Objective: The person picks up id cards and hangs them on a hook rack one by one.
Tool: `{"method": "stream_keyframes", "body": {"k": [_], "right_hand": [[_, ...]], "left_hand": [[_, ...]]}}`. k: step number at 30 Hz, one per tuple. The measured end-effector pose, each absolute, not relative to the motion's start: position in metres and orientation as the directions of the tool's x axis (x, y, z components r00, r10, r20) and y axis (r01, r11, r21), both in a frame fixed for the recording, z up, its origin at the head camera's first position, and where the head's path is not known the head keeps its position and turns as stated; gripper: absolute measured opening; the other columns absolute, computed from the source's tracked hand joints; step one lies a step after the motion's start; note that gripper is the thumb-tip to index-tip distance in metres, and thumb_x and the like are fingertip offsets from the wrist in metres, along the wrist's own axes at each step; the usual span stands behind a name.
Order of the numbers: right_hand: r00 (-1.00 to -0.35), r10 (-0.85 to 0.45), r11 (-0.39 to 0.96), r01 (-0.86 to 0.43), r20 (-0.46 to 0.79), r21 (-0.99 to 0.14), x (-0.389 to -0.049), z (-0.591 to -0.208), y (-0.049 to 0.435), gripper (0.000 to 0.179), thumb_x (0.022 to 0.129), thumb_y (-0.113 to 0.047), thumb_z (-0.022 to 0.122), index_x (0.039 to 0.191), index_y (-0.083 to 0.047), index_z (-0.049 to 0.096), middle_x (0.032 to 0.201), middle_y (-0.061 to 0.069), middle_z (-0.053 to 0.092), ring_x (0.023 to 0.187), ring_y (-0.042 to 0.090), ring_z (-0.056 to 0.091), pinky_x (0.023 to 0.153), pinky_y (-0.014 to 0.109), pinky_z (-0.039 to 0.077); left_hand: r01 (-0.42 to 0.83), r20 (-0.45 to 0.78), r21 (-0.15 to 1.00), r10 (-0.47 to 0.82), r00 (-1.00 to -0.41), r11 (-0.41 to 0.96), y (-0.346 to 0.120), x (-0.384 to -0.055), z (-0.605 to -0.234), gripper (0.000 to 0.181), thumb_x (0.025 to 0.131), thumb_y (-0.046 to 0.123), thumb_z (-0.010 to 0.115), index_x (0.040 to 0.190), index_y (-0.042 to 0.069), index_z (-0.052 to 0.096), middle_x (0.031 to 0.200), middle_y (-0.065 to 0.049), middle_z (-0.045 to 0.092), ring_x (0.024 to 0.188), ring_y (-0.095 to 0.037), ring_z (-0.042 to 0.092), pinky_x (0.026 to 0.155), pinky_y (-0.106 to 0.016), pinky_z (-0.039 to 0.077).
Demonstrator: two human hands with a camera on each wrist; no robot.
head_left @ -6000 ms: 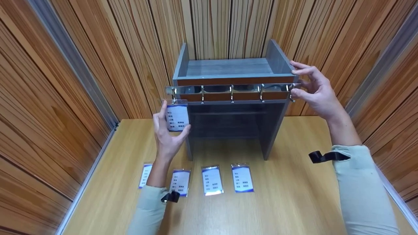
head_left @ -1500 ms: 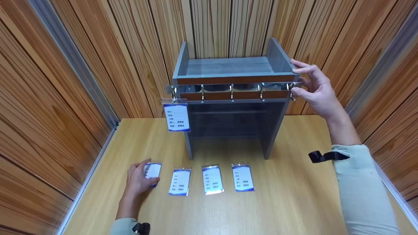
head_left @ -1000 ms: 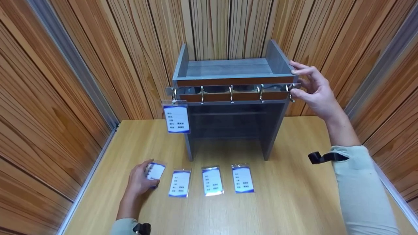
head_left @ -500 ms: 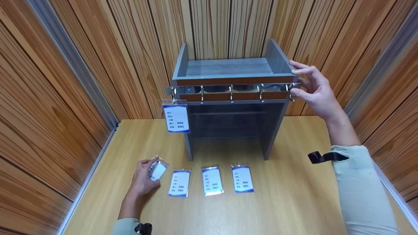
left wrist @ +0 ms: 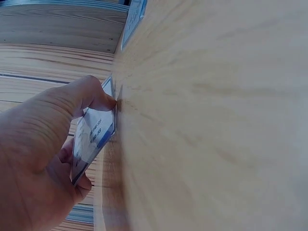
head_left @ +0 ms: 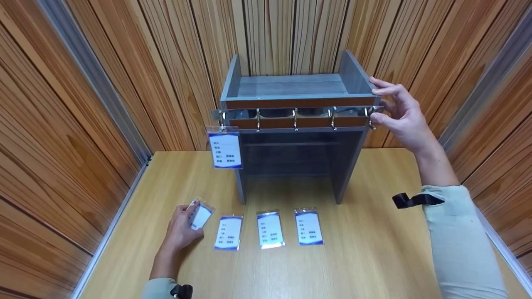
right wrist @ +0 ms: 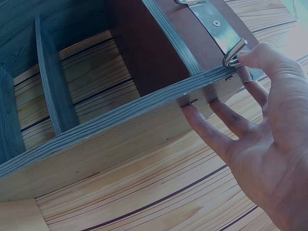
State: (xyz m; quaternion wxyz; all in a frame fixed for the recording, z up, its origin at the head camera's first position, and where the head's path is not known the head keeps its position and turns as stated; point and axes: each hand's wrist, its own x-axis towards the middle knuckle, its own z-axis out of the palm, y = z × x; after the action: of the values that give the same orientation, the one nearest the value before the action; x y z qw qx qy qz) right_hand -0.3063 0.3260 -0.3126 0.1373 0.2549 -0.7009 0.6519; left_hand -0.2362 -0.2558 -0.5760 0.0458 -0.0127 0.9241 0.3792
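My left hand (head_left: pixel 181 227) is low over the table, pinching an ID badge (head_left: pixel 201 216) by its edges between thumb and fingers. In the left wrist view that badge (left wrist: pixel 94 130) stands tilted, its lower edge close to the tabletop. Another badge (head_left: pixel 225 150) hangs from the leftmost hook of the metal hook rail (head_left: pixel 276 113). Three more badges lie in a row on the table: one (head_left: pixel 228 232), a middle one (head_left: pixel 270 229) and a right one (head_left: pixel 309 226). My right hand (head_left: pixel 401 114) grips the rail's right end, thumb at the last hook (right wrist: pixel 235 53), other fingertips against the side panel (right wrist: pixel 120 125).
The rail runs across the front of a grey wooden shelf unit (head_left: pixel 291 85) at the back of the table (head_left: pixel 353 257). Its other hooks, such as the central one (head_left: pixel 295 119), carry nothing. Wood-plank walls (head_left: pixel 83 124) enclose the table at the back and sides.
My left hand has left the hanging badge, come down to the leftmost table badge, taken hold of it, shifted it right and tilted it. My right hand stays at the rail's end.
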Motion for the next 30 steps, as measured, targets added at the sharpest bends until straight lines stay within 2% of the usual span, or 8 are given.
{"method": "stream_keyframes", "body": {"k": [4,9,18,26,30], "right_hand": [[-0.836,-0.176,0.031,-0.532,0.52,-0.846,-0.306,-0.313,0.326,0.044,0.104,0.013,0.064,0.147,0.001,0.059,0.179,0.006,0.046,0.158,0.028,0.056,0.104,0.024,0.064],[-0.82,-0.185,0.003,-0.552,0.542,-0.834,-0.307,-0.31,0.326,0.043,0.104,0.014,0.064,0.146,0.002,0.06,0.177,0.006,0.047,0.149,0.021,0.061,0.103,0.024,0.064],[-0.815,-0.199,-0.012,-0.554,0.545,-0.833,-0.306,-0.313,0.326,0.043,0.104,0.014,0.063,0.146,0.001,0.06,0.177,0.005,0.047,0.148,0.018,0.063,0.102,0.024,0.065],[-0.837,-0.171,0.02,-0.53,0.519,-0.848,-0.307,-0.314,0.326,0.045,0.104,0.014,0.064,0.147,0.001,0.059,0.179,0.006,0.046,0.146,0.018,0.065,0.101,0.024,0.065],[-0.84,-0.17,0.026,-0.527,0.516,-0.849,-0.307,-0.312,0.327,0.045,0.104,0.014,0.064,0.147,0.001,0.058,0.179,0.006,0.046,0.146,0.019,0.064,0.101,0.024,0.065]], "left_hand": [[-0.06,-0.105,0.697,0.018,-0.994,0.715,-0.257,-0.236,-0.574,0.095,0.094,0.005,0.085,0.176,0.016,0.038,0.17,-0.027,0.038,0.147,-0.047,0.048,0.125,-0.068,0.045],[-0.055,-0.093,0.694,0.014,-0.996,0.717,-0.259,-0.24,-0.566,0.093,0.094,0.007,0.085,0.176,0.018,0.041,0.17,-0.026,0.038,0.146,-0.047,0.048,0.123,-0.067,0.045],[-0.02,-0.046,0.707,0.018,-0.999,0.707,-0.26,-0.24,-0.561,0.089,0.096,0.004,0.084,0.173,0.023,0.046,0.162,-0.022,0.044,0.145,-0.043,0.048,0.124,-0.065,0.043],[-0.007,-0.013,0.705,0.003,-1.0,0.709,-0.254,-0.238,-0.562,0.089,0.094,0.007,0.087,0.172,0.03,0.05,0.151,-0.017,0.048,0.137,-0.038,0.051,0.112,-0.052,0.046],[0.004,0.008,0.714,-0.002,-1.0,0.701,-0.248,-0.236,-0.56,0.09,0.094,0.004,0.086,0.171,0.03,0.05,0.154,-0.017,0.048,0.14,-0.039,0.051,0.118,-0.057,0.046]]}}
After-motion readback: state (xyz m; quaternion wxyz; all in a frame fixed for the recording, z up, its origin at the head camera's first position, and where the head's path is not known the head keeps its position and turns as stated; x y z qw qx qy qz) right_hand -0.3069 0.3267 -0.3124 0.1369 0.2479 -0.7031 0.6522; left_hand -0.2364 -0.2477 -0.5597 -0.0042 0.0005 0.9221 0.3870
